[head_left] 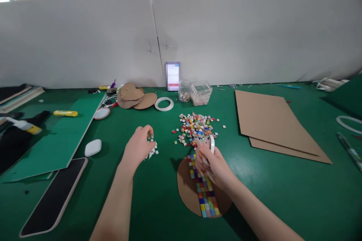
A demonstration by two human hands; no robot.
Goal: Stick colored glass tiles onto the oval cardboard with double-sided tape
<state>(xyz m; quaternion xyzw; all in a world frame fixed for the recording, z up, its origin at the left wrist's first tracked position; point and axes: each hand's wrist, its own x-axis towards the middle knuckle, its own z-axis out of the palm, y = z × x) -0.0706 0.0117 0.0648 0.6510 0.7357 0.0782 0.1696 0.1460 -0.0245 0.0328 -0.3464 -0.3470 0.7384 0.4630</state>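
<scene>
My right hand is closed around a narrow white roll of tape, above a round cardboard disc. A band of small coloured mosaic tiles runs across that disc, partly hidden by the hand. Just beyond it lies a loose heap of mixed mosaic tiles. My left hand has its thumb and fingertips curled close together over a small pile of white pieces. Whether a piece is between those fingers is too small to tell.
Cardboard sheets lie at the right, cardboard discs and a white ring at the back. Two clear containers and a lit phone stand by the white partition. A dark phone and white case lie left.
</scene>
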